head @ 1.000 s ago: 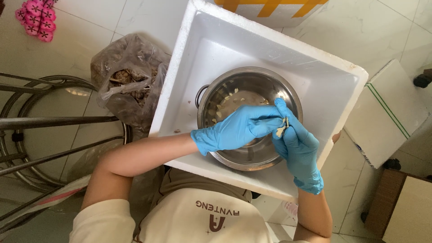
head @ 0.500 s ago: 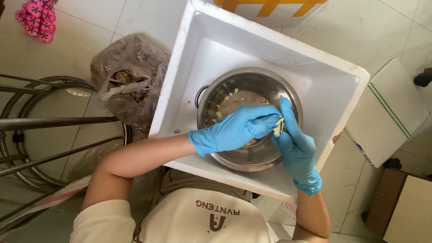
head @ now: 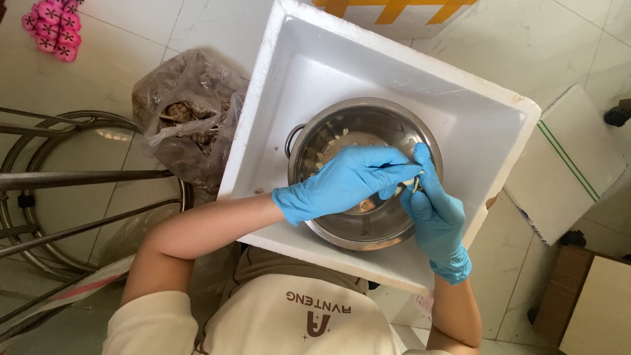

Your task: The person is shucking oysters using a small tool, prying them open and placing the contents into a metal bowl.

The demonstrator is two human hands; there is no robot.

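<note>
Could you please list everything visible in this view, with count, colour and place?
foam box: one, white, centre, on the person's lap
metal bowl: one, silver, inside the foam box
pale pieces: several, whitish, in the metal bowl
small pale piece: one, whitish, between both hands
plastic bag: one, clear with brown contents, on the floor left of the foam box
metal frame: one, grey, far left
pink object: one, top left corner
white slab: one, green-striped, on the floor at right
brown box: one, bottom right
tiled floor: pale
left hand: blue glove, over the bowl
right hand: blue glove, at the bowl's right rim
</note>
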